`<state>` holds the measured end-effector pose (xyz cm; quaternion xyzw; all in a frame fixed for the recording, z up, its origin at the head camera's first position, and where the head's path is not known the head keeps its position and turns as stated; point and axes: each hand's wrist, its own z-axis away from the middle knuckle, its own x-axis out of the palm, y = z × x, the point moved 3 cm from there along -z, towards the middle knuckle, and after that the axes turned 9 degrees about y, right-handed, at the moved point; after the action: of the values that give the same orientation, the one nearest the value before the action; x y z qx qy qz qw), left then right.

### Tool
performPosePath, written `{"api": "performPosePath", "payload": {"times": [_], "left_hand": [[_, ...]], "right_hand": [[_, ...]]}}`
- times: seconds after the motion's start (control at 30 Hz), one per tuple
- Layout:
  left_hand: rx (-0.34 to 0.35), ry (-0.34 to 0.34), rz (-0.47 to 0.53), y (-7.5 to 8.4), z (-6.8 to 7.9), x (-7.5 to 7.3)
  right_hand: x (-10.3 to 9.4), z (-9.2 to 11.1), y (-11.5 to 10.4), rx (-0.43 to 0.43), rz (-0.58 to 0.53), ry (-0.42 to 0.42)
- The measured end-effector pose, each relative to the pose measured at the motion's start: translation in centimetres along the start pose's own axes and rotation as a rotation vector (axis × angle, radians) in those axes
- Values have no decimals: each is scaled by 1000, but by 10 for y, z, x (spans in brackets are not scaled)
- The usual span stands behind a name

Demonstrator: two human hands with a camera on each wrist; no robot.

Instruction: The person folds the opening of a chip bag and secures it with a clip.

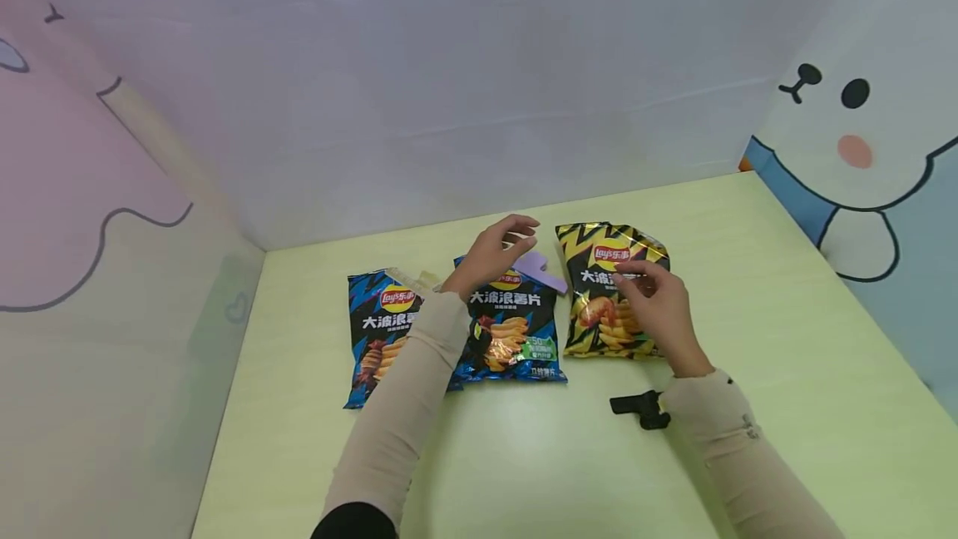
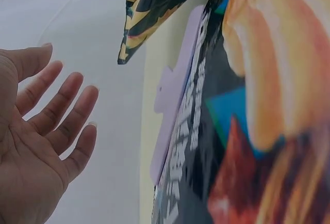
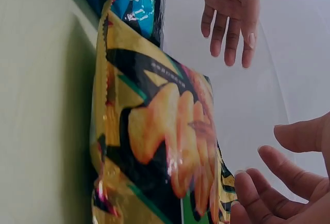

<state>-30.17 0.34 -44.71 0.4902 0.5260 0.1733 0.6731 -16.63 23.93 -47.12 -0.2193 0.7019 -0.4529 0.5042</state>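
My left hand [image 1: 497,252] is above the top of the middle blue-and-black chip bag [image 1: 512,335]; its fingers are loosely bent and hold nothing. Beside it a pale purple sealing clip [image 2: 172,95] lies along that bag's top end; whether it grips the bag I cannot tell. My right hand [image 1: 662,310] hovers over the right side of a yellow-and-black chip bag [image 3: 165,131]. In the right wrist view its thumb stands apart from its curved fingers [image 3: 289,170], with nothing between them.
Another blue-and-black chip bag [image 1: 370,339] lies at the left, partly behind the left sleeve, with a pale strip [image 1: 404,279] at its top. A small black object [image 1: 642,409] appears near the right cuff. A printed cloth wall [image 1: 479,106] borders the table [image 1: 539,472].
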Motion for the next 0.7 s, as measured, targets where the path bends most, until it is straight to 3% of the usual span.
{"api": "performPosePath", "payload": {"times": [0.23,0.43,0.7], "left_hand": [[24,-34,-6,7,-8,13],[-1,12,10,7,-11,24],[-16,-32,-8,9,-27,55]], "right_hand": [[-9,4,4,43,16,59],[-8,4,3,75,-4,51],[-21,-9,25,245,7,80]]}}
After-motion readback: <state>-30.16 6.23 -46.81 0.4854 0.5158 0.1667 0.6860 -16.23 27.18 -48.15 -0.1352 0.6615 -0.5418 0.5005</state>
